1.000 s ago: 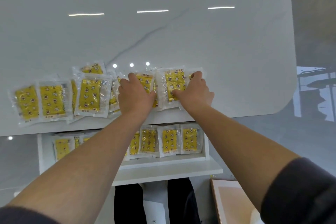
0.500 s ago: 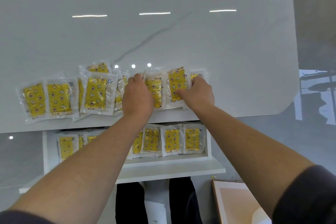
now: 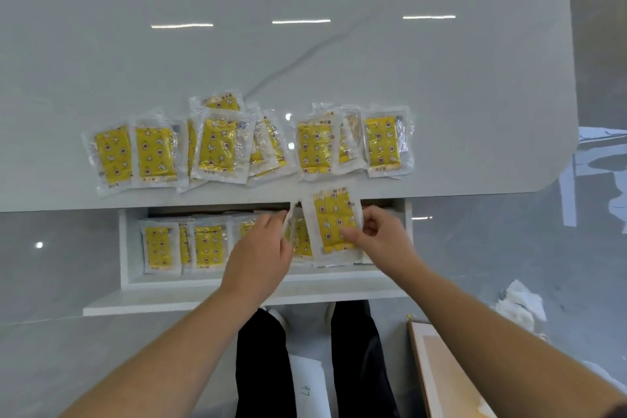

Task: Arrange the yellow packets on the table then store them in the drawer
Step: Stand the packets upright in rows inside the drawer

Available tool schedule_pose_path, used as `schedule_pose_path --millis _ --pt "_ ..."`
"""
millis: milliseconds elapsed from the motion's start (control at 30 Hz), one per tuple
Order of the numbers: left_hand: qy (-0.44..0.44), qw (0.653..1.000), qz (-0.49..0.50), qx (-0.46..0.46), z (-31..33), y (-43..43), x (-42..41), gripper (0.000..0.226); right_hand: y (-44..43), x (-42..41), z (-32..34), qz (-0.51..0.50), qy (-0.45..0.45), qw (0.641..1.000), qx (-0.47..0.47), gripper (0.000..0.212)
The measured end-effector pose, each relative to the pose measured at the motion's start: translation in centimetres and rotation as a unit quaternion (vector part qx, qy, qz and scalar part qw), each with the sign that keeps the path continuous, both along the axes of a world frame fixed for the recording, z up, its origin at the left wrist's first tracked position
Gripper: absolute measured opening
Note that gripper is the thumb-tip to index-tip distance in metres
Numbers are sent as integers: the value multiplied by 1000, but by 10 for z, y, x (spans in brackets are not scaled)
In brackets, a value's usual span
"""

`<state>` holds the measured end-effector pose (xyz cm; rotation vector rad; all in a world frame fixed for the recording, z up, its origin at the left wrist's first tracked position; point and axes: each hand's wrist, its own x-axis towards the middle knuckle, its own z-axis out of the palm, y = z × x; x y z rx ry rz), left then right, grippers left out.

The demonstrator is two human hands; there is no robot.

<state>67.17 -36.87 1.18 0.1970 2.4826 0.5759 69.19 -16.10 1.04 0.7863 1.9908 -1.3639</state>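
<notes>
Yellow packets [image 3: 217, 146] lie in two places: on the bench [image 3: 305, 61] beyond both grips, and in the open drawer [image 3: 237, 285] under them. On the bench there are roughly ten in one loose row. About seven overlap in a cluster beyond and to the left of the left grip [image 3: 261, 248], and three overlap beyond the right grip [image 3: 383, 237]; the overlap may hide more. The right grip pinches one packet [image 3: 334, 217] by its near right corner and holds it face up over the right part of the drawer, its far edge reaching over the bench lip. The left grip is curled, its fingertips against a thin clear strip [image 3: 291, 215] that looks like a second packet seen edge-on, just left of the held one; I cannot tell whether it is actually gripped. In the drawer, three packets lie in a row left of the left grip, a fourth is half hidden under that hand, and a fifth shows between the two grips. Two legs in black trousers [image 3: 258, 366] stand nearer than the drawer, between the forearms. One wooden board [image 3: 441, 377] lies beside the right forearm.
</notes>
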Motion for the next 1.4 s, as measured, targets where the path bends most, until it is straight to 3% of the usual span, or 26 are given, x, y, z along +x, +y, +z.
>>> schedule_pose_path --millis 133,300,500,667,867,1033,1233,1400 --pt "-71 992 51 -90 -41 -33 14 54 -28 15 -44 33 -70 997 30 29" --pt "-83 977 94 -170 -88 -53 13 64 -64 14 -100 37 -122 991 45 42" --pt "-39 972 66 -221 -124 -59 13 68 -100 16 -140 38 -127 991 20 42" --pt "-68 976 33 -202 -139 -64 25 67 -108 22 -151 118 -153 973 123 33" --pt "26 977 -51 -208 -150 -97 7 46 -108 10 -132 276 -32 921 272 5" --pt "92 970 -156 -163 -168 -107 -19 53 -122 -9 -141 358 76 883 293 42" --pt "100 959 -169 -204 -167 -116 -29 28 -136 -18 -153 383 71 864 320 43" --pt "71 960 -160 -218 -166 -122 -35 28 -138 -19 -153 373 71 865 328 39"
